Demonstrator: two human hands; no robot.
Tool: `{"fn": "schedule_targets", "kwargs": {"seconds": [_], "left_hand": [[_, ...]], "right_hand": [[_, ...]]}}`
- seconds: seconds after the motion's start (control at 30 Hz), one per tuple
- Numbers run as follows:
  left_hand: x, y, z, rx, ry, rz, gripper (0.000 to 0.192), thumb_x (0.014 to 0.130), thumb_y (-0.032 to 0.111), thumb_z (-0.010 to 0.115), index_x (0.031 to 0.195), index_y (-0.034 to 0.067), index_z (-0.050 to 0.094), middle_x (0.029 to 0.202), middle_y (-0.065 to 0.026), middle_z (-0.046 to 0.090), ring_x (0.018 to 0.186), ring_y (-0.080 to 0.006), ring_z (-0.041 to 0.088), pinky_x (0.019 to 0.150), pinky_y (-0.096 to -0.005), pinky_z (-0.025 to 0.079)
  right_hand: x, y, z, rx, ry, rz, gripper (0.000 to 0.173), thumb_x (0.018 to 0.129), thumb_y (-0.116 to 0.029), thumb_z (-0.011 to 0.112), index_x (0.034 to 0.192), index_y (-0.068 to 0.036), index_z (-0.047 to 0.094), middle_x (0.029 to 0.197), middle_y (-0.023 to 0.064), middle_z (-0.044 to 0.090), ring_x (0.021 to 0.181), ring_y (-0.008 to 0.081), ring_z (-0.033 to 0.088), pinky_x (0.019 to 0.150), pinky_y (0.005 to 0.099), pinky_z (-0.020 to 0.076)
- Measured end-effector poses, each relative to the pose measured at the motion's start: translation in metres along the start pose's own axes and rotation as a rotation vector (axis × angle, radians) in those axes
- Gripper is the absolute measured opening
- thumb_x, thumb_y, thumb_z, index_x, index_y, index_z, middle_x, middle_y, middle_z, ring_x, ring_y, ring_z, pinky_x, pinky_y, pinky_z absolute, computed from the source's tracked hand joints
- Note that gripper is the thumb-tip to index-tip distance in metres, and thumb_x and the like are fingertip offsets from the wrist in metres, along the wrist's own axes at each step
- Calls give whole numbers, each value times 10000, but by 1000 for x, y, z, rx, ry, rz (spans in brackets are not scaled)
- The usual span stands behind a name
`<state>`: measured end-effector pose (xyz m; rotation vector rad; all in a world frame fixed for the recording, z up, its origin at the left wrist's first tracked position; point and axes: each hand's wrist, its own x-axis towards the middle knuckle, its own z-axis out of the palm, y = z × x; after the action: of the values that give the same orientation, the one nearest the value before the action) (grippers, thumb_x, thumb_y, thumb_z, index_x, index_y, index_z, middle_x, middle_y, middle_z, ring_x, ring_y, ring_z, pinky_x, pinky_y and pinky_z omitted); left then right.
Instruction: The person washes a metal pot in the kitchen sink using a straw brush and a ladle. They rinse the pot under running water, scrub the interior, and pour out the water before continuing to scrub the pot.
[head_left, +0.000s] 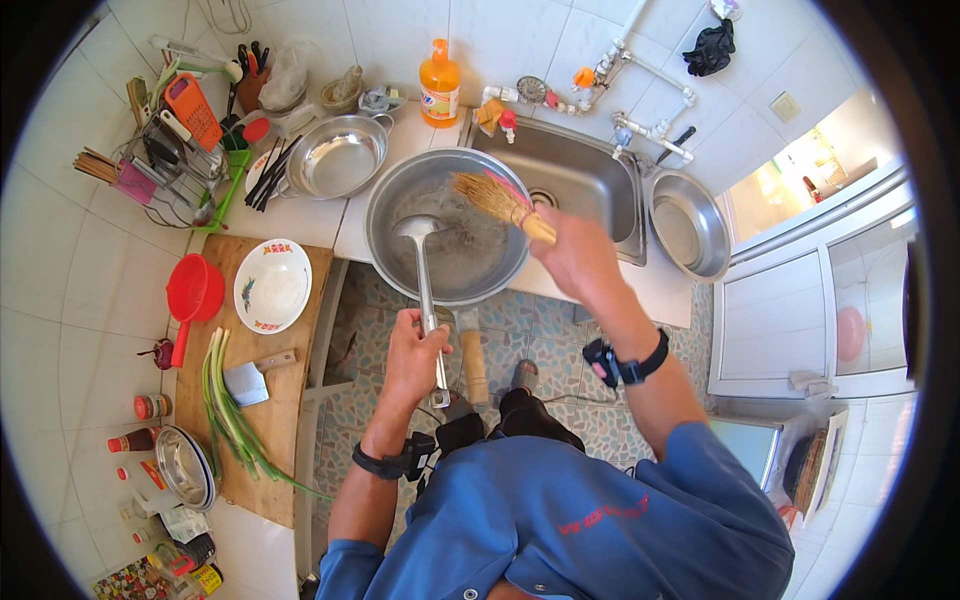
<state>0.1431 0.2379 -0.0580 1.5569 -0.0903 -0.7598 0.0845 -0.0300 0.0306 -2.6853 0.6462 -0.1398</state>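
Observation:
My left hand (415, 352) grips the handle of a metal ladle (422, 259), whose bowl rests within a large grey wok (373, 255). Cloudy greyish liquid (465, 262) covers the wok's bottom. A bundled straw pot brush (499, 201) is held in my right hand (574, 251), its bristles over the wok's right side. Toward me points the wok's wooden handle (472, 360), which neither hand touches. The wok sits at the counter's front edge, beside a stainless steel sink (592, 172).
Left of the wok stands a two-handled metal pan (337, 157). A cutting board (281, 442) bears green onions (225, 405), a cleaver (246, 382) and a white bowl (272, 285). An orange pump bottle (439, 90) is behind the wok; a metal basin (688, 225) stands right of the sink.

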Motion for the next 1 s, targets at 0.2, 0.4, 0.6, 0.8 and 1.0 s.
{"fn": "schedule_targets", "kwargs": {"seconds": [0.2, 0.4, 0.6, 0.8, 1.0], "left_hand": [[-8, 21, 10, 164, -21, -51, 310, 931, 89, 657, 1167, -35, 498, 798, -113, 655, 634, -164, 654, 538, -312, 519], [-37, 40, 24, 91, 38, 27, 330, 945, 89, 659, 1196, -53, 498, 817, -106, 653, 642, -159, 654, 517, -312, 517], [-44, 41, 47, 135, 102, 25, 306, 951, 64, 644, 1192, -52, 495, 816, -110, 645, 622, -167, 647, 517, -312, 514], [-43, 25, 75, -15, 139, -17, 329, 963, 115, 644, 1193, -60, 488, 829, -122, 647, 635, -179, 659, 508, -316, 540], [-59, 27, 119, -130, 240, 26, 288, 989, 128, 626, 1201, -16, 494, 795, -79, 610, 542, -145, 602, 430, -293, 492]], "right_hand": [[-32, 18, 43, 104, -86, 150, 592, 900, -306, 686, 1441, -77, 611, 931, 298, 728, 883, 463, 714, 822, 532, 565], [-44, 44, -2, 422, 20, 20, 592, 909, -313, 681, 1443, -67, 611, 988, 290, 735, 912, 455, 715, 829, 510, 558], [-33, 66, 16, 432, -60, 5, 583, 915, -338, 668, 1438, -86, 622, 1044, 291, 731, 962, 456, 710, 886, 504, 549], [-49, 98, 25, 551, -114, 58, 579, 900, -330, 668, 1443, -132, 628, 993, 281, 736, 942, 453, 711, 848, 493, 555], [-49, 111, 13, 667, -82, -11, 589, 913, -341, 705, 1444, -99, 624, 970, 224, 752, 891, 330, 739, 815, 402, 546]]}}
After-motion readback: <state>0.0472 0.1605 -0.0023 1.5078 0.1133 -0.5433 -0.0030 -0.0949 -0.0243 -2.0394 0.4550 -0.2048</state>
